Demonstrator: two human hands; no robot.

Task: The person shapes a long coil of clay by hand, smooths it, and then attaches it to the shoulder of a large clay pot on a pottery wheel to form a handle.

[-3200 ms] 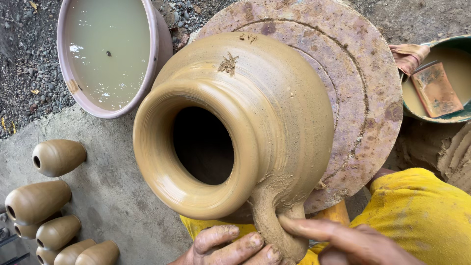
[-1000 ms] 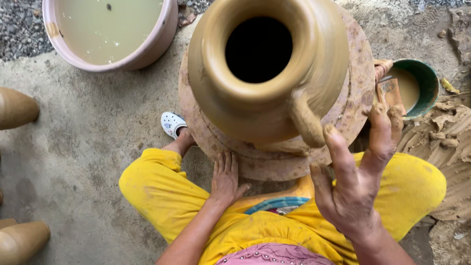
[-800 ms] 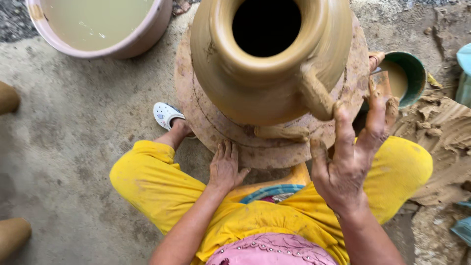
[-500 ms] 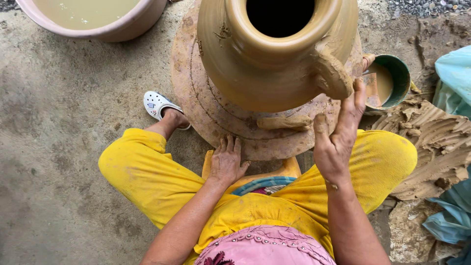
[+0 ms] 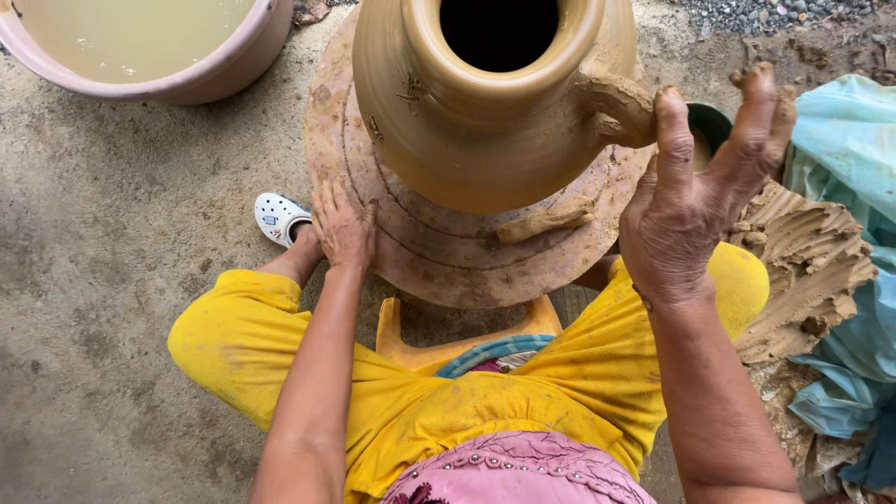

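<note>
While the big clay jar (image 5: 485, 103) stands on the round wheel (image 5: 439, 252) at twelve o'clock from the seated person, its stubby handle (image 5: 621, 103) juts toward three o'clock, just beside the right hand (image 5: 695, 201). That hand is raised, clay-smeared fingers (image 5: 761, 121) spread wide and holding nothing, the thumb close to the handle; whether it touches, I cannot tell. Flat on the wheel's rim at nine o'clock lies the left hand (image 5: 343, 224), fingers splayed. A loose clay roll (image 5: 546, 221) rests on the wheel under the jar. Nearby: a pink basin of muddy water (image 5: 149, 47), a grooved clay lump (image 5: 803, 271), teal plastic sheeting (image 5: 849, 159)
</note>
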